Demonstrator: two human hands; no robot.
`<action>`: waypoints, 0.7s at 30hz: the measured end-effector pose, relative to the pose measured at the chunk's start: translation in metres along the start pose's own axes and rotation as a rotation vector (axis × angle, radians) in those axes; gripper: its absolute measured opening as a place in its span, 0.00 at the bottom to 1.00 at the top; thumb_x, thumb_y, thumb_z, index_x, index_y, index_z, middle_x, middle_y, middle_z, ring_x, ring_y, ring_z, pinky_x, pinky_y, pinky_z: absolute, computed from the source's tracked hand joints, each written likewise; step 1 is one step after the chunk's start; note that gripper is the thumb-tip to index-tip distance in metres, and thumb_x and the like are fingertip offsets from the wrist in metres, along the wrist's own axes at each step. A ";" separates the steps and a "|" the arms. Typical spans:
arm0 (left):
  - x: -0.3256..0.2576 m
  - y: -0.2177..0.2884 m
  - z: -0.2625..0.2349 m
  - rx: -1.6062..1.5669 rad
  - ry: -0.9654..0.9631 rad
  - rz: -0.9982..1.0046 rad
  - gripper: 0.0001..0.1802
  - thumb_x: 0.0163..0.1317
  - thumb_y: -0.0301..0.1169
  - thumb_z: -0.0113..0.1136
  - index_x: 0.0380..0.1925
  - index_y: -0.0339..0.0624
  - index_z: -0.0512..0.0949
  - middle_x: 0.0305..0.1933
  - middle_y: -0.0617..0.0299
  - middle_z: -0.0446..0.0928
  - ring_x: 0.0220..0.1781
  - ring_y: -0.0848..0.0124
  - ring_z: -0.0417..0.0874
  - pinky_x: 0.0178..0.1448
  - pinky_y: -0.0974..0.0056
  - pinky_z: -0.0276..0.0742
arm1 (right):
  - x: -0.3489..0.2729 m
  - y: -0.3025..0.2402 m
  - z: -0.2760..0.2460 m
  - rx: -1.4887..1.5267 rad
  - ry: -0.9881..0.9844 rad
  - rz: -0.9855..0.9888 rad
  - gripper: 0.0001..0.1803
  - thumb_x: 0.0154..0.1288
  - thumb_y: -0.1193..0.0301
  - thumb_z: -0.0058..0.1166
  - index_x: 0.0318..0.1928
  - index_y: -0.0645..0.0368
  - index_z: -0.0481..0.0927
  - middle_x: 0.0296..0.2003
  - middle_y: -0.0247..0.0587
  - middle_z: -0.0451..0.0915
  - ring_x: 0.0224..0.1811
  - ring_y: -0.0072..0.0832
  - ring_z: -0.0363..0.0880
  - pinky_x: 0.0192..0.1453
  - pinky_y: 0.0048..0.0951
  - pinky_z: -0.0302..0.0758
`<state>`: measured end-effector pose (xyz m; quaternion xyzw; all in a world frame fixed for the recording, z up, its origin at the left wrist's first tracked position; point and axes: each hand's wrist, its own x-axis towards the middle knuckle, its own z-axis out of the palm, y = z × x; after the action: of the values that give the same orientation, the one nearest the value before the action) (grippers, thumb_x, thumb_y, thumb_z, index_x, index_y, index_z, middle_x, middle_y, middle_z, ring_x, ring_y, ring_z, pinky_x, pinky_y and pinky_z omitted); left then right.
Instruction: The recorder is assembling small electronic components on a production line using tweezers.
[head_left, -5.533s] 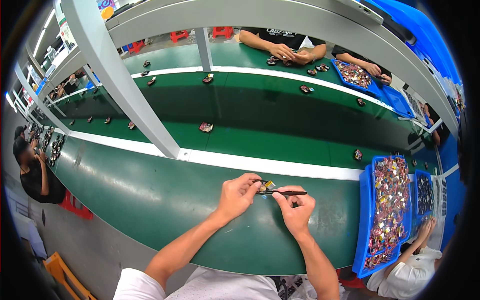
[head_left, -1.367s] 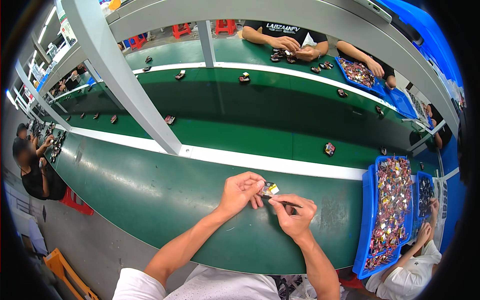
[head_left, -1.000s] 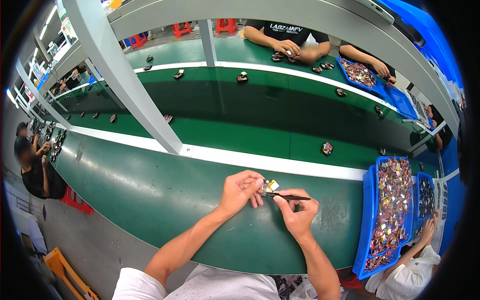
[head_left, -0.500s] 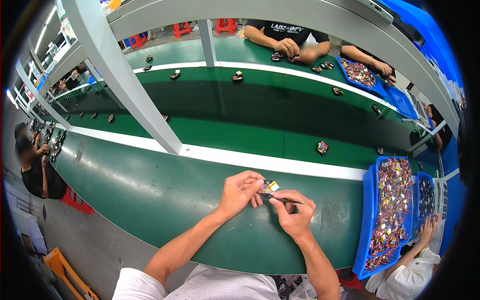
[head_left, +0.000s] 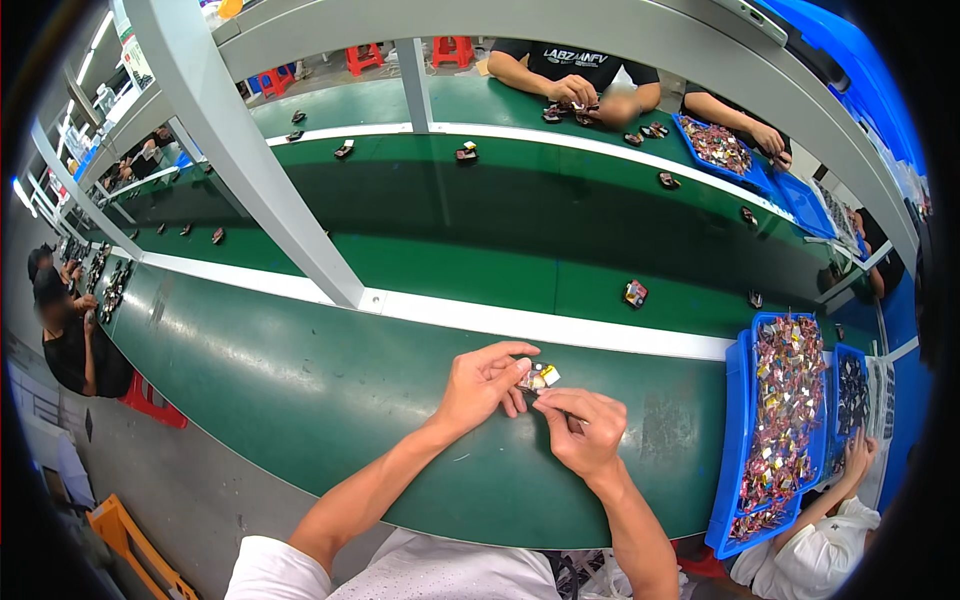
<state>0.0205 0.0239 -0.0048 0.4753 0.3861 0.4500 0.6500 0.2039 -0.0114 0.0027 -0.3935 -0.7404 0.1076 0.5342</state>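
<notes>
Over the green bench, my left hand (head_left: 480, 385) pinches a small electronic assembly (head_left: 541, 376) with dark, reddish and yellow-and-white parts. Thumb and fingers cover its left side. My right hand (head_left: 590, 428) meets it from the right, fingers closed around slim black tweezers. Most of the tweezers is now hidden by the fingers, their tip end touching or very near the assembly's lower edge. Both hands are held close together just above the bench top.
A blue tray (head_left: 735, 430) heaped with small wired parts stands right, beside a smaller blue tray (head_left: 850, 362) of black parts. Beyond a white rail (head_left: 560, 325), a green conveyor belt (head_left: 480, 260) carries scattered assemblies. A grey post (head_left: 255, 160) rises ahead-left. Co-workers sit across, left and right.
My right hand has turned, so the tweezers' long shaft no longer shows beyond the fingers. The assembly tilts slightly in my left hand. Pieces on the belt have shifted a little to the left.
</notes>
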 end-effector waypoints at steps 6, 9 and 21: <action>-0.001 -0.002 0.000 0.097 -0.023 -0.025 0.16 0.72 0.25 0.60 0.56 0.29 0.80 0.35 0.54 0.85 0.28 0.74 0.85 0.28 0.72 0.82 | 0.000 -0.002 -0.001 -0.051 -0.024 -0.015 0.09 0.52 0.82 0.69 0.32 0.55 0.86 0.30 0.33 0.89 0.24 0.25 0.84 0.23 0.23 0.68; -0.003 -0.001 0.003 0.129 -0.012 -0.014 0.15 0.70 0.22 0.61 0.55 0.28 0.79 0.34 0.55 0.85 0.28 0.76 0.85 0.28 0.72 0.81 | 0.000 -0.003 -0.001 -0.046 -0.020 -0.016 0.09 0.52 0.82 0.69 0.33 0.55 0.86 0.30 0.33 0.89 0.24 0.25 0.84 0.23 0.23 0.66; -0.002 -0.007 0.009 0.175 0.064 0.044 0.10 0.70 0.20 0.59 0.49 0.28 0.80 0.33 0.57 0.84 0.25 0.77 0.84 0.27 0.72 0.81 | 0.000 0.000 0.003 -0.006 0.005 -0.015 0.08 0.52 0.83 0.68 0.32 0.56 0.86 0.30 0.35 0.89 0.25 0.26 0.85 0.22 0.25 0.68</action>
<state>0.0298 0.0182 -0.0094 0.5238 0.4340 0.4438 0.5834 0.2016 -0.0113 0.0016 -0.3898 -0.7424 0.1002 0.5356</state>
